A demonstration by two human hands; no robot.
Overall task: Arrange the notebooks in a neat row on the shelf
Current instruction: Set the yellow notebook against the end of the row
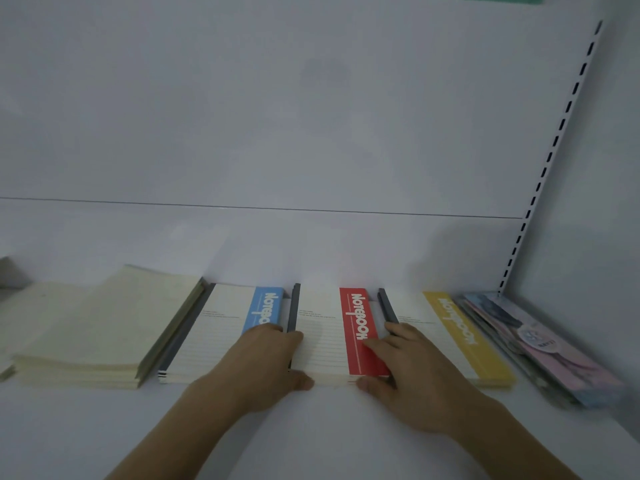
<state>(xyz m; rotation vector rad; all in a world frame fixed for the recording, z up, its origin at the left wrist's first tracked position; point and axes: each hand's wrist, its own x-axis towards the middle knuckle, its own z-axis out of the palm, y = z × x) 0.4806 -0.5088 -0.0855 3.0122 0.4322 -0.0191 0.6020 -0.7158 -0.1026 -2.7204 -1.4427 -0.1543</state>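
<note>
The white metal shelf (311, 427) held flat stacks of notebooks in a row along its back panel. From the person's left there was a cream notebook stack (100, 327) with plain matte covers, then 3 stacks with lined white covers and a coloured band printed "NOTEBOOK": the blue-band notebook stack (221, 327), the red-band notebook stack (332, 337) and the yellow-band notebook stack (453, 334). Each of these 3 had a dark grey spine along its left edge. At the far right lay a glossy pastel notebook stack (540, 344), slanted against the row and blurred. A slotted upright rail (557, 133) rose at the shelf's right corner.

The red-band stack lay between the 2 hands, its front edge near the shelf's front. The left hand (266, 365) rested on the gap between the blue-band and red-band stacks, fingers together and bent over the grey spine, thumb pressed against the red-band stack's front edge. The right hand (412, 372) lay on the stack's right side, fingers spread lightly across the red band and the neighbouring grey spine, thumb touching the front edge. Both hands framed the stack from either side.
</note>
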